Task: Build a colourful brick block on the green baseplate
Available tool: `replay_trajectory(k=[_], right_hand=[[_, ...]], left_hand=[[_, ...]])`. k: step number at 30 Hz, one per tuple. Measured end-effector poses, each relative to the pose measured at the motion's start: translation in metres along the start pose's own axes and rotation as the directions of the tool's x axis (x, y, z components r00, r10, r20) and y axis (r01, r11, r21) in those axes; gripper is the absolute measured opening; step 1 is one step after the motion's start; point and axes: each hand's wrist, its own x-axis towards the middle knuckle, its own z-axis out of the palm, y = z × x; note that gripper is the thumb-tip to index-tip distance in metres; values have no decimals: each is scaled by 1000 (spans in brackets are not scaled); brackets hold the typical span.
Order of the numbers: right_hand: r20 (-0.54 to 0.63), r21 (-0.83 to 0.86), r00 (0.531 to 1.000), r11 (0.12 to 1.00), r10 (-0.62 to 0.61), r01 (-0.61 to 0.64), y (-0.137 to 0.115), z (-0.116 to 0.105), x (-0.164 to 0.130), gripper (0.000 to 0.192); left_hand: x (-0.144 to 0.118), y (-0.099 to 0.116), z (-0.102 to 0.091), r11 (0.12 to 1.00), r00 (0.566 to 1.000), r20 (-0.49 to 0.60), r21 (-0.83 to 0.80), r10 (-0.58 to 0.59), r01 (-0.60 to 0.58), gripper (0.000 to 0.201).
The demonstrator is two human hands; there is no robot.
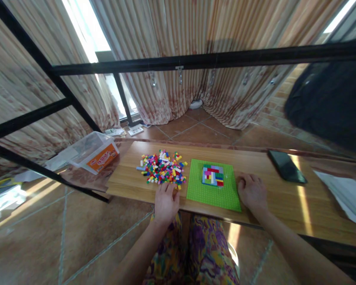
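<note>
A long wooden surface (130, 180) runs across the view, with striped curtains (172, 47) hanging behind it and a black metal frame (195, 60) crossing in front of them. Terracotta floor tiles (47, 237) lie beneath. On the surface, a green baseplate (195, 190) lies flat near the front edge, and a small block of red, green, blue, pink and grey bricks (213, 175) is pressed onto its upper middle. Just left of the baseplate sits a loose pile of small coloured bricks (163, 167), spread out and nearly touching the plate's left edge. A clear plastic tub with an orange label (93, 152) stands tilted off the surface's left end. A dark phone (286, 166) lies flat toward the right, well apart from the baseplate, and a white sheet of paper (344, 194) lies farther right.

The left hand (166, 202) rests at the near edge of the brick pile, fingers loosely curled over the closest bricks; whether it grips one cannot be told. The right hand (252, 192) lies palm down on the surface, touching the baseplate's right edge, fingers relaxed and holding nothing.
</note>
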Motion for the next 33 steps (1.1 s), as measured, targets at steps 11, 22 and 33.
replay_trajectory(k=[11, 22, 33], right_hand=[[-1, 13, 1000, 1000, 10, -10, -2, -4, 0, 22], [18, 18, 1000, 999, 26, -26, -1, -3, 1, 22], [-7, 7, 1000, 1000, 22, -22, -3, -4, 0, 22]], left_hand=[[16, 6, 8, 991, 999, 33, 136, -11, 6, 18], [23, -11, 14, 989, 990, 44, 55, 136, -138, 23], [25, -9, 12, 981, 993, 16, 152, 119, -120, 14]])
